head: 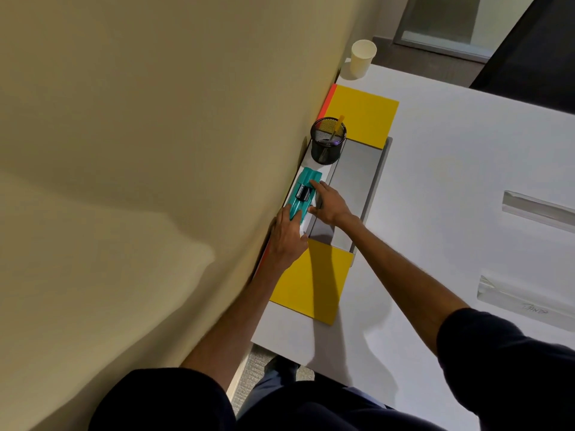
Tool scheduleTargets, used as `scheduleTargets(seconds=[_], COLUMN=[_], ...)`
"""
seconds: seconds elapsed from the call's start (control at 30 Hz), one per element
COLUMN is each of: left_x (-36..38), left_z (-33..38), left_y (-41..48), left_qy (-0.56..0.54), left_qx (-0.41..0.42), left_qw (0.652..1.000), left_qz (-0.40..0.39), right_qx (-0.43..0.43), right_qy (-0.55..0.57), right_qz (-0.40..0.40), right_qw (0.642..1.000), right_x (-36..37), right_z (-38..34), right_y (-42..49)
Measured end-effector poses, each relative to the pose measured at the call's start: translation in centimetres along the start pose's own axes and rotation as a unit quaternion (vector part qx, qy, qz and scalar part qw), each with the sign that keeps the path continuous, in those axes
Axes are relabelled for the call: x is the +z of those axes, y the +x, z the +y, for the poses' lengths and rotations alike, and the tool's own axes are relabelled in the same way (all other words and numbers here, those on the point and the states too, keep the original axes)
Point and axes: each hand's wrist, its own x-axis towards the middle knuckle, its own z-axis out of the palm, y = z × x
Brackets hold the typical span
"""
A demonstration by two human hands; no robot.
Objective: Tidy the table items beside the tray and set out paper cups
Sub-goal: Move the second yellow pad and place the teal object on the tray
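A teal hole punch (303, 192) with a black middle part lies on the white table against the wall, beside a grey tray (357, 175). My left hand (287, 236) rests on its near end, fingers laid over it. My right hand (329, 203) touches its right side with straight fingers, the index finger reaching along its top. A black mesh pen cup (327, 141) with a yellow pen stands just beyond the punch. One paper cup (362, 59) stands upright at the far corner of the table.
Two yellow folders lie at either end of the tray, one far (364, 115) and one near (314, 284). A beige wall (140, 150) runs along the table's left edge. Clear plastic sleeves (535, 209) lie at the right. The table's near edge is by my legs.
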Motion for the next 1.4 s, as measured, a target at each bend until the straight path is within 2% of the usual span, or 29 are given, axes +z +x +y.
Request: scheduleTargets(seconds=[0.23, 0.43, 0.9, 1.0, 1.3, 1.4], left_x=[-0.3, -0.7, -0.4, 0.1, 0.5, 0.0], left_z=[0.0, 0.1, 1.8, 2.0, 2.4, 2.7], left_y=[-0.5, -1.6, -6.4, -7.5, -12.0, -14.0], left_qy=[0.014, 0.020, -0.010, -0.028, -0.048, -0.011], left_qx=[0.003, -0.010, 0.032, 0.047, 0.159, 0.160], left_qw=[1.000, 1.000, 0.999, 0.998, 0.986, 0.987], left_qz=[-0.020, -0.006, -0.002, -0.013, -0.019, -0.033], right_qx=[0.000, -0.020, 0.016, 0.028, 0.096, 0.120], right_qy=[0.010, 0.057, 0.147, 0.158, 0.179, 0.191], right_qz=[0.013, 0.056, 0.152, 0.181, 0.259, 0.294], right_qw=[1.000, 0.997, 0.977, 0.970, 0.944, 0.929], right_x=[0.5, 0.0, 0.4, 0.2, 1.5, 2.4], right_z=[0.5, 0.1, 0.8, 1.3, 1.8, 1.3], right_y=[-0.9, -3.1, -11.0, -13.1, -21.0, -23.8])
